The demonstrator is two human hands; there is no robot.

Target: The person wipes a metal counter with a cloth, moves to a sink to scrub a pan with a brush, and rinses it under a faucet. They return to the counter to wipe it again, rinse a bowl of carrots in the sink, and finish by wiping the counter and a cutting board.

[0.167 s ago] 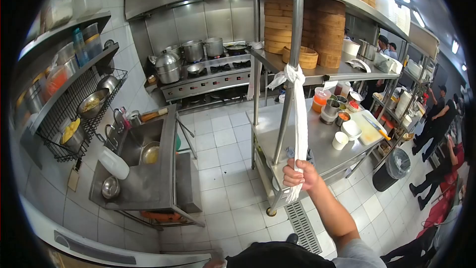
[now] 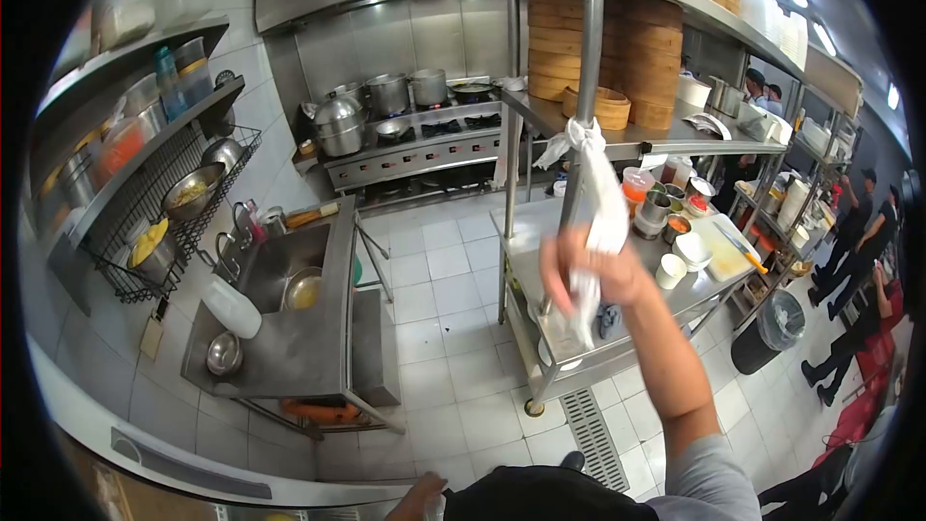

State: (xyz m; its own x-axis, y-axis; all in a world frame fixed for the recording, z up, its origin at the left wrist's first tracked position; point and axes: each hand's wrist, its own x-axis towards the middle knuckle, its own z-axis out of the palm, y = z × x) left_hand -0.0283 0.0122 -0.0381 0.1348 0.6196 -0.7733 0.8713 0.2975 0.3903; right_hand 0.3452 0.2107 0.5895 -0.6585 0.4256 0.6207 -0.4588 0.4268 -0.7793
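Note:
A white cloth (image 2: 607,198) is knotted round the upright metal post of a steel shelf unit and hangs down from the knot. My right hand (image 2: 596,273), blurred by motion, is closed round the lower part of the cloth, whose end hangs below the fingers. At the bottom edge, my left hand (image 2: 421,500) shows only in part beside my dark apron (image 2: 540,497). A small clear object is next to it, and its fingers cannot be made out.
Left are a sink (image 2: 289,265), a plastic jug (image 2: 231,307) and a wire rack. Behind stands a stove (image 2: 424,150) with pots. Bamboo steamers (image 2: 646,68), containers and a cutting board (image 2: 721,246) with a knife are right. Several people stand far right, past a bin (image 2: 779,321).
My right hand has moved up along the cloth, which now bulges away from the post. More of my left hand shows at the bottom edge. The whole view has shifted slightly.

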